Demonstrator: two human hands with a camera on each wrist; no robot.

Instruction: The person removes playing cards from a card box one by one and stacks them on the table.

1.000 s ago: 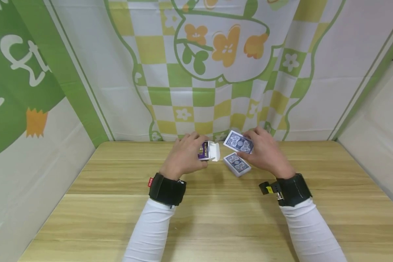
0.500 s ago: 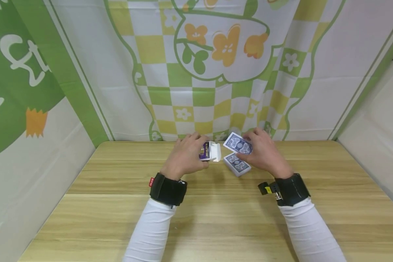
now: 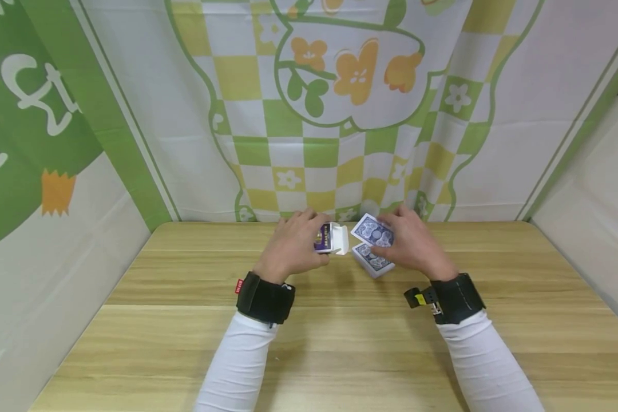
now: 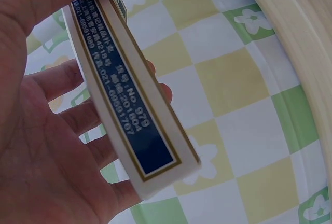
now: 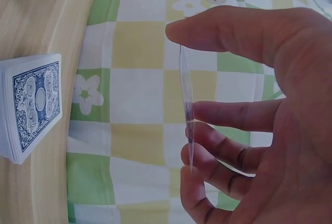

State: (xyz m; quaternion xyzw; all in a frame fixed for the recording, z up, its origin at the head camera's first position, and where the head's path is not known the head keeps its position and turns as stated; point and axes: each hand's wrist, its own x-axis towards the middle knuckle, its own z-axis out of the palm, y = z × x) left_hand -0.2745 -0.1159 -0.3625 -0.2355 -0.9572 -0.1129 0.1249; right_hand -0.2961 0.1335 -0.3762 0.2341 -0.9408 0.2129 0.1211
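Note:
My left hand (image 3: 292, 243) grips a playing card box (image 3: 324, 237) between thumb and fingers; its white flap (image 3: 341, 240) stands open toward the right. In the left wrist view, the box's narrow blue side (image 4: 124, 89) with printed text faces the camera. With thumb and fingertips, my right hand (image 3: 414, 240) pinches a thin bunch of blue-backed playing cards (image 3: 372, 230), seen edge-on as playing cards (image 5: 188, 105) in the right wrist view. Below them, a thicker deck of cards (image 3: 373, 264) lies on the table, backs up. How many cards I hold cannot be told.
The wooden table (image 3: 340, 343) reaches back to a patterned curtain (image 3: 309, 149) hanging right behind the hands. Cloth walls border the table on the left and right. In the right wrist view, the deck (image 5: 39, 105) stands apart from the hand.
My right hand has come down slightly and toward me, bringing the pinched cards closer above the deck in the head view. The left hand and the box have barely shifted right.

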